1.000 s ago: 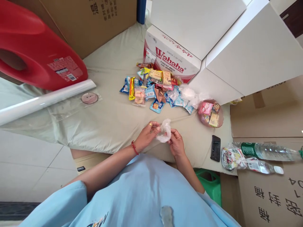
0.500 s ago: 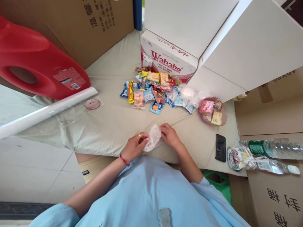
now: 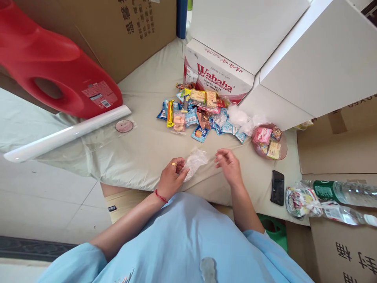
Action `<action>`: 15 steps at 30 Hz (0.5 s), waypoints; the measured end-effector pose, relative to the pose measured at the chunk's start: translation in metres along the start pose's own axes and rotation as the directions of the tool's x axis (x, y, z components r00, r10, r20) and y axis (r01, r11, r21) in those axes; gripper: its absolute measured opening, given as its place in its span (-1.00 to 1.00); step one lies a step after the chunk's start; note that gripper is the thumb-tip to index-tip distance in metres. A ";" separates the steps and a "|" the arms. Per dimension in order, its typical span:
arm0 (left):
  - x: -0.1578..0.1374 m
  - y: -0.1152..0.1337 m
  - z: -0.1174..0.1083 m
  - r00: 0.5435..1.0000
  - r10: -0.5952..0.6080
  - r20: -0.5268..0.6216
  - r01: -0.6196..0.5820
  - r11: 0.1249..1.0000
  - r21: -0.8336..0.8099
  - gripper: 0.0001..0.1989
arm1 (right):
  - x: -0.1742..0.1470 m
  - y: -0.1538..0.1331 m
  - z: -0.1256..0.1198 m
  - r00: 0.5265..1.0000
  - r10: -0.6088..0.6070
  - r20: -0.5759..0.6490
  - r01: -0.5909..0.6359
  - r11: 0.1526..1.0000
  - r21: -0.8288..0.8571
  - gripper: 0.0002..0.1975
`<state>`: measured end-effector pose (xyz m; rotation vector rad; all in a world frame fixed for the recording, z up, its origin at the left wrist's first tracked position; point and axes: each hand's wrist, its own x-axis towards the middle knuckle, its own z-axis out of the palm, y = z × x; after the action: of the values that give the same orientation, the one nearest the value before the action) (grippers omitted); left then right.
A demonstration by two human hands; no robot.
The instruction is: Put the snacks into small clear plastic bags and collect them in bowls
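Mid-frame, the left hand (image 3: 172,177) pinches crumpled clear plastic (image 3: 195,162) over the tabletop (image 3: 141,153), the right hand (image 3: 230,167) just apart, fingers loosely open and seemingly empty, and it looks like a spreading-out step, the next move calling for a light touch on the free edge!

Colours and patterns of the objects on and around the cloth-covered counter (image 3: 147,143).
Plastic film (image 3: 194,163), translucent white; wristband (image 3: 160,196), red; ring (image 3: 174,164), gold-coloured; shirt (image 3: 165,239), light blue with a grey patch; counter cloth, plain pale beige; jug (image 3: 79,67), solid red, its label bearing a black-and-white barcode; roll (image 3: 67,133), glossy white; disc (image 3: 124,125), dull pink; packets (image 3: 191,116), blue, yellow, pink, red and brown; water box (image 3: 219,74), white and red, with red lettering; bowl (image 3: 284,148), translucent pink; phone (image 3: 277,188), black; larger bottle (image 3: 350,192), clear with a green label; carton (image 3: 163,31), brown, printed with black characters; floor tiles (image 3: 59,192), pale grey, crossed by dark joint lines.
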<state>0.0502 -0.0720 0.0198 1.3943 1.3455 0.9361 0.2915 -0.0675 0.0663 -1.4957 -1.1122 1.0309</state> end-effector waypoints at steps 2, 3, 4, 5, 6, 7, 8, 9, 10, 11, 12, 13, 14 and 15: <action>0.000 0.001 0.004 0.999 0.010 0.042 -0.007 0.998 -0.067 -0.53 | -0.018 0.010 0.025 0.995 -0.004 0.096 0.007 1.000 -0.026 -0.65; 0.000 0.001 0.004 0.997 -0.005 0.079 0.014 0.992 -0.124 -0.49 | -0.022 0.015 0.033 0.994 0.002 0.112 0.002 1.000 -0.030 -0.69; 0.000 0.000 0.004 0.992 -0.033 0.122 0.056 0.981 -0.187 -0.46 | -0.022 0.020 0.038 0.994 0.019 0.111 -0.017 1.000 -0.017 -0.75; 0.001 -0.001 0.003 0.984 -0.073 0.161 0.111 0.963 -0.245 -0.43 | -0.020 0.024 0.038 0.994 0.046 0.098 -0.048 0.999 0.016 -0.78; 0.002 -0.003 0.001 0.975 -0.119 0.189 0.171 0.942 -0.290 -0.43 | -0.016 0.027 0.035 0.994 0.078 0.076 -0.083 0.994 0.068 -0.77; 0.003 -0.005 -0.002 0.966 -0.162 0.201 0.222 0.921 -0.321 -0.43 | -0.012 0.028 0.029 0.993 0.108 0.048 -0.113 0.986 0.122 -0.75; 0.004 -0.006 -0.005 0.960 -0.197 0.199 0.257 0.903 -0.344 -0.43 | -0.007 0.029 0.022 0.992 0.128 0.021 -0.130 0.978 0.164 -0.73; 0.004 -0.008 -0.008 0.958 -0.219 0.187 0.275 0.890 -0.363 -0.45 | -0.004 0.028 0.015 0.991 0.135 0.000 -0.133 0.974 0.184 -0.71; 0.004 -0.008 -0.010 0.958 -0.227 0.173 0.277 0.883 -0.378 -0.46 | -0.003 0.026 0.009 0.992 0.128 -0.012 -0.124 0.975 0.183 -0.70; 0.004 -0.009 -0.010 0.962 -0.219 0.165 0.267 0.882 -0.387 -0.48 | -0.003 0.023 0.006 0.994 0.112 -0.012 -0.109 0.981 0.163 -0.70; 0.003 -0.008 -0.010 0.966 -0.199 0.164 0.249 0.887 -0.389 -0.51 | -0.005 0.020 0.006 0.996 0.090 0.003 -0.089 0.987 0.131 -0.71; 0.002 -0.007 -0.009 0.971 -0.172 0.165 0.223 0.896 -0.383 -0.53 | -0.008 0.018 0.008 0.998 0.063 0.032 -0.065 0.994 0.088 -0.73; 0.001 -0.005 -0.006 0.976 -0.140 0.164 0.193 0.908 -0.373 -0.55 | -0.012 0.015 0.013 0.997 0.031 0.076 -0.034 0.999 0.035 -0.74; 0.000 -0.003 -0.004 0.981 -0.110 0.161 0.162 0.919 -0.360 -0.56 | -0.016 0.014 0.020 0.991 -0.002 0.135 0.005 1.000 -0.028 -0.72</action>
<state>0.0461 -0.0713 0.0181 1.0407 1.0785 0.9267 0.2708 -0.0804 0.0504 -1.4628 -1.2280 1.1316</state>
